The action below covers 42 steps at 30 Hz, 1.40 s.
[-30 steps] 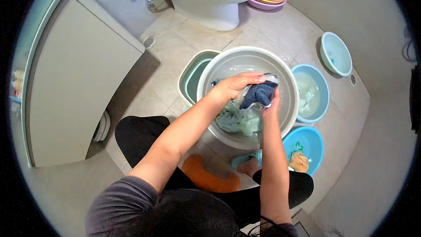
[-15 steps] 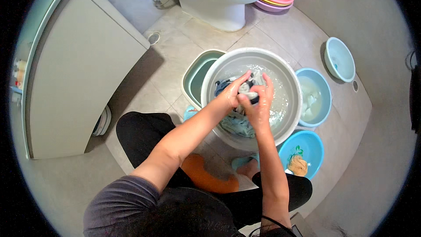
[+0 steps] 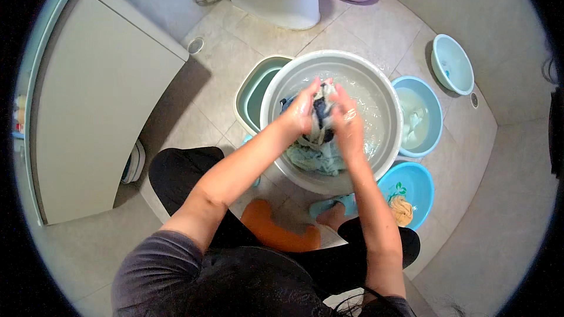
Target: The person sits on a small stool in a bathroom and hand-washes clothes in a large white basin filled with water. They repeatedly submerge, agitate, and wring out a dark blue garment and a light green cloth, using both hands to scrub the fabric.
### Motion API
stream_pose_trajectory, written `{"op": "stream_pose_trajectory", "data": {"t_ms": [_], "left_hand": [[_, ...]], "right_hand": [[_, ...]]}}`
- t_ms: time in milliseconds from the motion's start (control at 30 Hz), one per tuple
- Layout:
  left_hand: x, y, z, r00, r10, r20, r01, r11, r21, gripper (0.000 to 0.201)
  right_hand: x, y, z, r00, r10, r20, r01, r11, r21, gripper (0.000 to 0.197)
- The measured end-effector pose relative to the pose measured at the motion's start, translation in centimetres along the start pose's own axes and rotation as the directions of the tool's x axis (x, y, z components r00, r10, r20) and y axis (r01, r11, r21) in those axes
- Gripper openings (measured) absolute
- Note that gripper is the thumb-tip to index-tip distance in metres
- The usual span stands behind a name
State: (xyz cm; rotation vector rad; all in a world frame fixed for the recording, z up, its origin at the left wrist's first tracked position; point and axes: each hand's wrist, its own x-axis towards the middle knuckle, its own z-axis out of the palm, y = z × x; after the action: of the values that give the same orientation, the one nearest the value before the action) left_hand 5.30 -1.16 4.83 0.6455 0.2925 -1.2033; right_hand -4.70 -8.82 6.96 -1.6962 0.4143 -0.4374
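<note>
Over a large pale grey basin of water, both my hands are closed around a wet white-and-navy garment. My left hand presses on its left side, and my right hand, slightly smeared by motion, grips it from the right. The garment is bunched up, so its kind cannot be told. Below my hands a pale blue-green cloth lies in the basin. A bit of dark blue cloth shows beside my left hand.
A green basin is partly under the big one's left side. On the right stand a blue basin with white cloth in cloudy water, another with tan cloth, and a pale blue bowl. A toilet and cabinet stand beyond.
My fingers were spread over the bunched garment; now both hands squeeze it from the sides, and its navy part faces up. The whole view has shifted slightly.
</note>
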Motion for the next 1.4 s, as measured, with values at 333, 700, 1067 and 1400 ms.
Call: {"op": "stream_pose_trajectory", "data": {"t_ms": [333, 700, 1067, 1400], "left_hand": [[-0.1, -2.1, 0.2, 0.997, 0.081, 0.016, -0.076, 0.824, 0.561, 0.032], [4.0, 1.4, -0.8, 0.765, 0.497, 0.409, -0.169, -0.458, 0.873, 0.043], [8.1, 0.1, -2.6, 0.951, 0.2, 0.236, 0.011, -0.784, 0.62, 0.031], [2.1, 0.7, 0.9, 0.972, -0.23, -0.039, 0.232, 0.943, 0.239, 0.035]], "right_hand": [[-0.1, 3.6, 1.2, 0.863, -0.489, -0.128, 0.362, 0.775, -0.518, 0.021], [4.3, 4.8, -5.8, 0.817, 0.346, -0.462, -0.54, 0.742, -0.397, 0.044], [2.3, 11.8, -3.1, 0.965, 0.229, -0.126, -0.229, 0.513, -0.827, 0.044], [2.2, 8.0, -1.7, 0.806, 0.581, 0.111, -0.222, 0.124, 0.967, 0.063]]}}
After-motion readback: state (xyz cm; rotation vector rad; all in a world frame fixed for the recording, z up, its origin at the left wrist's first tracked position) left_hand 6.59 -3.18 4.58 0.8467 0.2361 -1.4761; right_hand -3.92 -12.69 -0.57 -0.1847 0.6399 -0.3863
